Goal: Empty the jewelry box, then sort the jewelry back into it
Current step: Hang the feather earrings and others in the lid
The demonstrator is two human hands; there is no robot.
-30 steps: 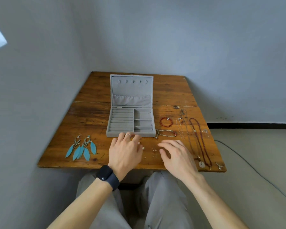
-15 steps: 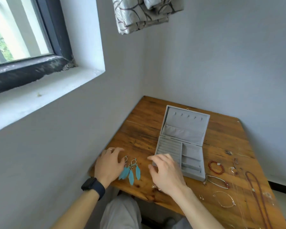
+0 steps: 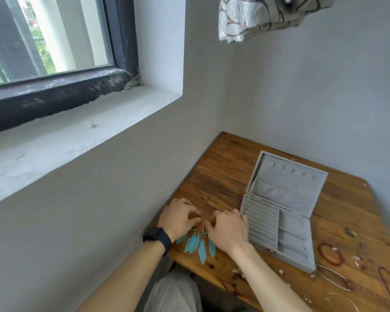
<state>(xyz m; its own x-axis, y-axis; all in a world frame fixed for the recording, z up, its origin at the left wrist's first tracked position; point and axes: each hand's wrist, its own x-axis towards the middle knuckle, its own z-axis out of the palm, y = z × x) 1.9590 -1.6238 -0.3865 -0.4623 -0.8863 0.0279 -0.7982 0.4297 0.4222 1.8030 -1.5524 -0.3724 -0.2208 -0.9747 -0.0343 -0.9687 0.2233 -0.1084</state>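
Sorting back appears to be the step in hand, since the grey velvet-lined jewelry box lies open and bare. At the wooden table's eight o'clock edge, the left hand, black watch on its wrist, curls over the metal tops of the teal feather earrings. The right hand curls in from their three o'clock. Whether either hand actually pinches them cannot be told. The next move likely calls for a light lift by the hooks, sparing the soft feathers. The box sits at the right hand's three o'clock, and a red bead bracelet lies beyond it.
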